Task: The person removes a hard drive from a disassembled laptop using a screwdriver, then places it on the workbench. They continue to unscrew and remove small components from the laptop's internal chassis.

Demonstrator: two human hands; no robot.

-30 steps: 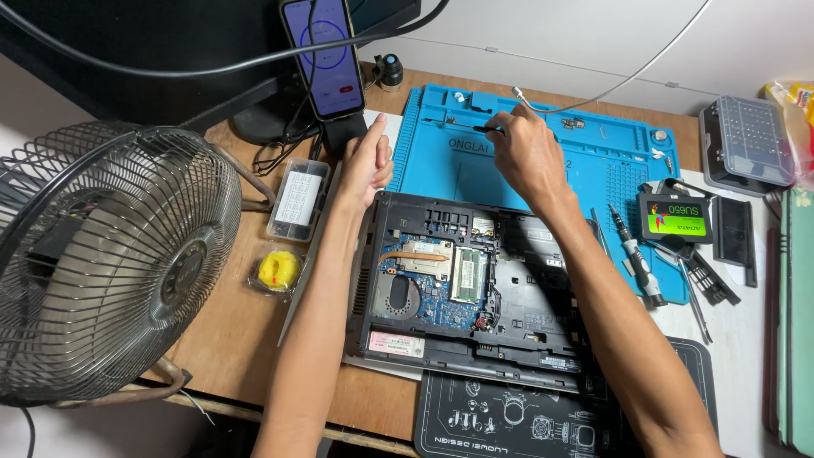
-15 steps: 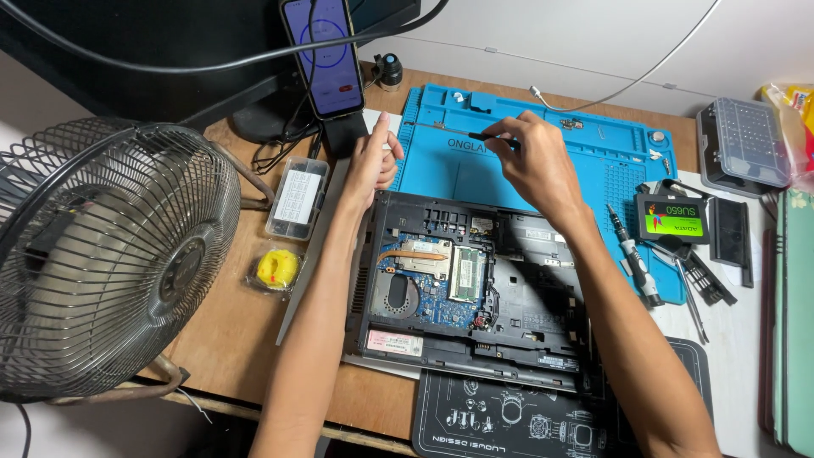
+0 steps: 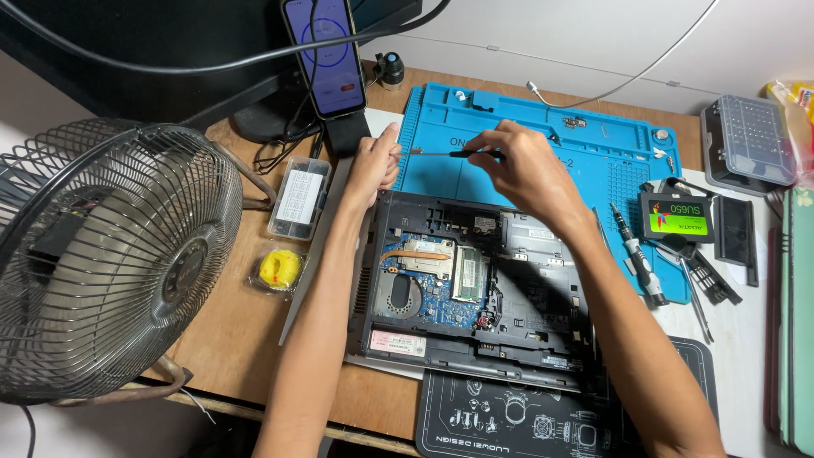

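Two bare hands work with a thin screwdriver above an opened laptop on a wooden tabletop [image 3: 229, 339].

A large wire-caged fan [image 3: 110, 263] fills the left side, and a blue work mat [image 3: 593, 161] lies at the back of the tabletop. The opened laptop [image 3: 475, 288] sits in the middle, its circuit board and copper heat pipe exposed. A phone [image 3: 325, 53] stands upright on a stand behind the left hand. The right hand [image 3: 521, 170] has its fingers closed around the black handle of the screwdriver [image 3: 449, 153], which lies level above the laptop's far edge, over the mat. The left hand [image 3: 373, 165] has its fingers pinched together at the screwdriver's tip; what they pinch is too small to tell.
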